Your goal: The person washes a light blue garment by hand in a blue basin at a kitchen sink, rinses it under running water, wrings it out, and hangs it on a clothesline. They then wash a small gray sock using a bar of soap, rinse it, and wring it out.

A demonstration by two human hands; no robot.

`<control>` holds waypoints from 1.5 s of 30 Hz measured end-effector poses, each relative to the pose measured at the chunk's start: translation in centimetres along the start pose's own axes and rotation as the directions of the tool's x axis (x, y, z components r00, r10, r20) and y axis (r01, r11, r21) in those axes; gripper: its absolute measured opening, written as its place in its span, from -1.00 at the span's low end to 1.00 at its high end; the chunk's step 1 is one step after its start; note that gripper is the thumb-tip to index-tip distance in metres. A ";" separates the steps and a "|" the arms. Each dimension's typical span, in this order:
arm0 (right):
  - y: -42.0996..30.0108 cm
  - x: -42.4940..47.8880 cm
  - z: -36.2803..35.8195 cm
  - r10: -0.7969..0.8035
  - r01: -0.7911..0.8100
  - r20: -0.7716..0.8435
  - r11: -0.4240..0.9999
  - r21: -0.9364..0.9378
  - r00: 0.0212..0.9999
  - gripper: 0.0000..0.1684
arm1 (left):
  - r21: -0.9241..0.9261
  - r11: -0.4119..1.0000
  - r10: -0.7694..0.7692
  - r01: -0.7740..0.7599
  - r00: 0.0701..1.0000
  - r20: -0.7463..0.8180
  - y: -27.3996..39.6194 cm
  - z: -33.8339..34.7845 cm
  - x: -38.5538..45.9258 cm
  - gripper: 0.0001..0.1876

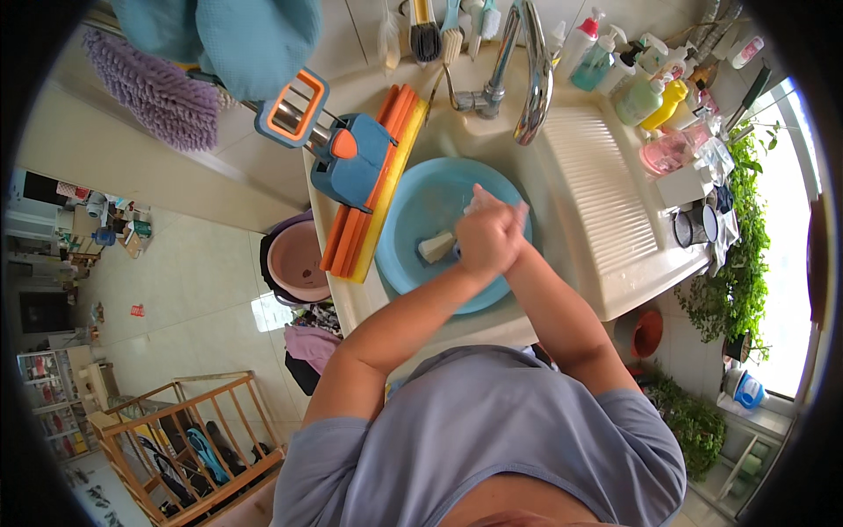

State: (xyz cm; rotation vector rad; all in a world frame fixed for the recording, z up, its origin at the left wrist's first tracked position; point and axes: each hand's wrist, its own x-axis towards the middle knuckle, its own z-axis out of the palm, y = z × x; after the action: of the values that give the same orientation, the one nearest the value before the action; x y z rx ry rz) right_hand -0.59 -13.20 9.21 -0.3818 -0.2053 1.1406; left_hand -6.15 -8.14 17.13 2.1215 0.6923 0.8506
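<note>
Both hands are together over the right side of a blue plastic basin (399, 260) of water, which stands in the sink. My left hand (486, 234) lies on top, its fingers curled round my right hand (519, 221). Much of the right hand is hidden beneath, and whether anything is between the palms cannot be seen. Just left of the hands, a small off-white block (436, 248) lies in the basin. The chrome faucet (532, 99) arches above the basin's back right edge.
A blue and orange squeeze mop head (355, 161) leans across the sink's left edge. Right of the basin is a ribbed washboard (602, 184), with pump bottles (639, 99) behind it. Brushes (425, 39) hang at the back. A pink bucket (299, 260) stands lower left.
</note>
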 end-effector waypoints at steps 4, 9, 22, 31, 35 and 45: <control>-0.8 0.1 7.9 0.150 -0.280 -0.594 0.951 -0.133 0.790 -0.72 | -0.095 0.989 0.108 -0.112 0.993 -0.053 -2.2 -0.1 2.1 -0.58; 0.3 -1.0 3.9 -0.171 0.127 -0.223 0.972 -0.197 0.960 -0.72 | 0.003 0.961 0.275 -0.275 0.961 0.011 2.0 -1.6 0.0 -0.70; -3.9 -0.5 5.0 0.000 -0.202 -0.529 0.924 -0.325 0.849 -0.57 | -0.641 0.551 -0.520 0.534 0.821 0.236 -5.3 -1.7 3.8 -0.43; -4.4 -0.5 5.1 -0.141 -0.153 -0.355 0.714 -0.683 0.924 -0.83 | -0.712 0.528 -0.520 0.462 0.839 0.160 -5.6 -1.9 3.8 -0.41; -4.6 -0.3 4.2 -0.046 -0.100 -0.400 0.937 -0.335 0.915 -0.86 | -0.728 0.510 -0.539 0.458 0.830 0.145 -5.4 -2.4 3.5 -0.42; -5.2 -0.1 5.6 0.196 -0.356 -0.390 0.846 -0.397 0.900 -0.91 | -0.779 0.481 -0.520 0.403 0.846 0.116 -5.1 -2.5 3.6 -0.43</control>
State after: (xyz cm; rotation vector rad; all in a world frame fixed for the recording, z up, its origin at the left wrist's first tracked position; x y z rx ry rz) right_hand 1.82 -14.11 16.46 -1.0546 -0.1186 1.2908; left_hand -6.71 -1.57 15.62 0.9956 0.7342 0.7837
